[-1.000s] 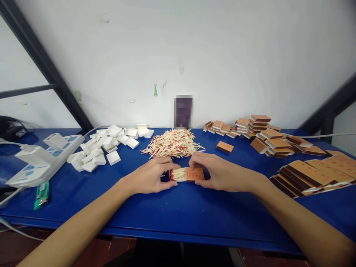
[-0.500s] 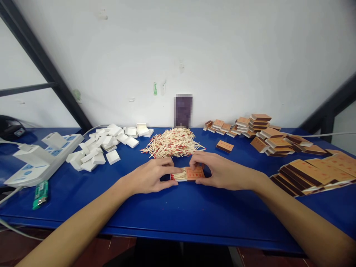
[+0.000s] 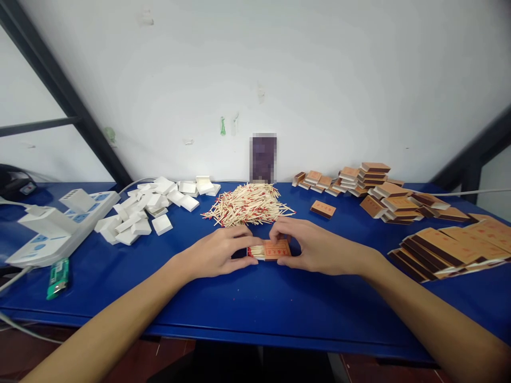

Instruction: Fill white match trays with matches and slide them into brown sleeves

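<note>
Both my hands meet at the middle of the blue table point(image 3: 255, 303). Between them lies an orange matchbox point(image 3: 274, 249); only a short strip of its match-filled inner tray point(image 3: 256, 251) shows at the left end. My left hand point(image 3: 217, 252) pinches that tray end, fingers closed on it. My right hand point(image 3: 315, 247) grips the orange sleeve from the right, thumb at the near edge and fingers over the far edge. Just behind the hands lies a heap of loose red-tipped matches point(image 3: 247, 204).
Empty white trays point(image 3: 147, 210) lie scattered at the back left, beside a white power strip point(image 3: 59, 226) and a green lighter point(image 3: 58, 277). Stacks of orange matchboxes point(image 3: 379, 189) and flat sleeves point(image 3: 447, 247) fill the right. One matchbox point(image 3: 322, 209) lies alone.
The tray of matches has slid further into the orange sleeve; less of it shows at the left. My hands have drawn slightly closer together.
</note>
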### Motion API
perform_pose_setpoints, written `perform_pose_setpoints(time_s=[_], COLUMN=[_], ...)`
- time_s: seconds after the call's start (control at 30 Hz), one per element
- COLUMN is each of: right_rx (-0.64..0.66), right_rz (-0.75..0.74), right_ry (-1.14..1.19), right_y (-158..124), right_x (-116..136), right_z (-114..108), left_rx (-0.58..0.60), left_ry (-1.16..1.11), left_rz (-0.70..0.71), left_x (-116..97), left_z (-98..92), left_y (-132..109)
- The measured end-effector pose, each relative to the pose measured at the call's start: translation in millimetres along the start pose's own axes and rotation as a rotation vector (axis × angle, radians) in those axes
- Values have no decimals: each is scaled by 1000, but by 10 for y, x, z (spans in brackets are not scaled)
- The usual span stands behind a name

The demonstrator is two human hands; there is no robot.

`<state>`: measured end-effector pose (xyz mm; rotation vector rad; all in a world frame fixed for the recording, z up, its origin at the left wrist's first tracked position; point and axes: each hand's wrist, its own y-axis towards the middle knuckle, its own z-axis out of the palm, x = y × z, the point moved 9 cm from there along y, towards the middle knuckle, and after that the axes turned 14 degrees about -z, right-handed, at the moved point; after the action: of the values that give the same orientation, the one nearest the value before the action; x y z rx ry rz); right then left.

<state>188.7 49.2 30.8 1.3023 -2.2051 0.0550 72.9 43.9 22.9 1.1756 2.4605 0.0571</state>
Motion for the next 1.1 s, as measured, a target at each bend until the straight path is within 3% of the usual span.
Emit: perform_pose_setpoints(time_s=[0.37, 0.73, 1.1], right_rx=[-92, -174, -154], right_rz=[-44, -110, -128], right_ry=[-46, -25, 17], right_y=[50, 90, 89], right_x=[70, 136, 177], right_z=[-49, 23, 78], left_rx=[-111, -195, -148], left_ry=[-125, -155, -108], left_rz=[-82, 62, 89], left_x=[107, -20, -34], left_z=[-125, -179, -94], left_y=[10, 2, -34])
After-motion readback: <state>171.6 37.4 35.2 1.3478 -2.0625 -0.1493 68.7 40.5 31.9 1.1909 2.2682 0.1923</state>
